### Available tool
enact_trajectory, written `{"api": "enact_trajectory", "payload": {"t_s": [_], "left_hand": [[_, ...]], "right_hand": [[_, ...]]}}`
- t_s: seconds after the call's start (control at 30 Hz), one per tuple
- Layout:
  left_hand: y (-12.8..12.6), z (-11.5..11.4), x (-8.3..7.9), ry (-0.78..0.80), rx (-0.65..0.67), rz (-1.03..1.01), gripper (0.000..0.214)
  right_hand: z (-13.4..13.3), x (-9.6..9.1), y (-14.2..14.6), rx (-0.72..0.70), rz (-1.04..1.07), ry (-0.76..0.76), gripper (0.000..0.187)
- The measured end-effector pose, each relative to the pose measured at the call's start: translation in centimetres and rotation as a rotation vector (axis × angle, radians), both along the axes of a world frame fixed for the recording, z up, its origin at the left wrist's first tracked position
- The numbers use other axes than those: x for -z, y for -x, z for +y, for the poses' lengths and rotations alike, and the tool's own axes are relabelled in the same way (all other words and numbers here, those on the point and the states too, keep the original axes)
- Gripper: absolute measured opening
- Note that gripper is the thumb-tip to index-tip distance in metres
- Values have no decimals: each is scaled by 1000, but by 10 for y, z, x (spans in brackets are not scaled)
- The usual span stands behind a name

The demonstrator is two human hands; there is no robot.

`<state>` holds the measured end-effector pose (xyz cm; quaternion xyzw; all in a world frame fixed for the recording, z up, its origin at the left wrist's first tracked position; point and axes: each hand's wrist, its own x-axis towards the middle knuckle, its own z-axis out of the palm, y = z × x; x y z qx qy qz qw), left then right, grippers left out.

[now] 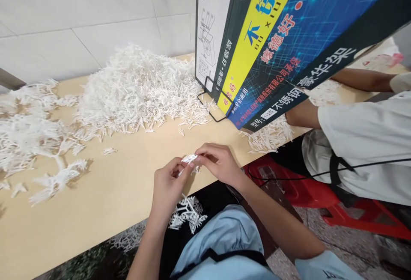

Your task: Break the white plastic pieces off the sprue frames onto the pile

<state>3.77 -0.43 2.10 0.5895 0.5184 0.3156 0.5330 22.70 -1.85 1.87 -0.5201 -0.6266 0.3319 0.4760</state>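
Observation:
Over the table's front edge, my left hand [171,184] is closed on a small white plastic piece [189,158] with thin branching prongs. My right hand [220,163] pinches the same piece from the right, thumb and fingertips touching it. Some fingers are hidden behind the piece. Below my hands, a white branched plastic frame [189,213] lies on or hangs over my lap. Beyond them rises a large heap of loose white pronged pieces [138,87]. At the left lie bigger white branched clusters [59,177].
A tall printed cardboard box [257,49] in a black wire stand [215,116] divides the table [128,160]. Right of it, a co-worker in a white shirt [359,143] sits on a red stool [289,181] beside more white pieces [269,136]. A tiled wall [96,14] borders the back.

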Motion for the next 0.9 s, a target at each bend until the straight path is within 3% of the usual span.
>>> {"api": "enact_trajectory", "payload": {"t_s": [0.23, 0.37, 0.47, 0.57, 0.7, 0.9], "left_hand": [[4, 1, 1, 10, -44, -133, 37], [7, 0, 2, 9, -77, -139, 39], [6, -1, 1, -29, 5, -48, 37], [4, -1, 0, -94, 67, 46, 38], [1, -2, 3, -154, 75, 124, 42], [-1, -3, 1, -219, 123, 203, 37]], "right_hand": [[-6, 1, 4, 4, -68, -76, 13], [-2, -7, -2, -98, 17, 52, 18], [7, -15, -9, -223, 164, 181, 33], [14, -17, -10, -306, 57, 188, 32], [17, -8, -1, -217, -40, 79, 13], [21, -1, 3, -17, 66, 208, 16]]}}
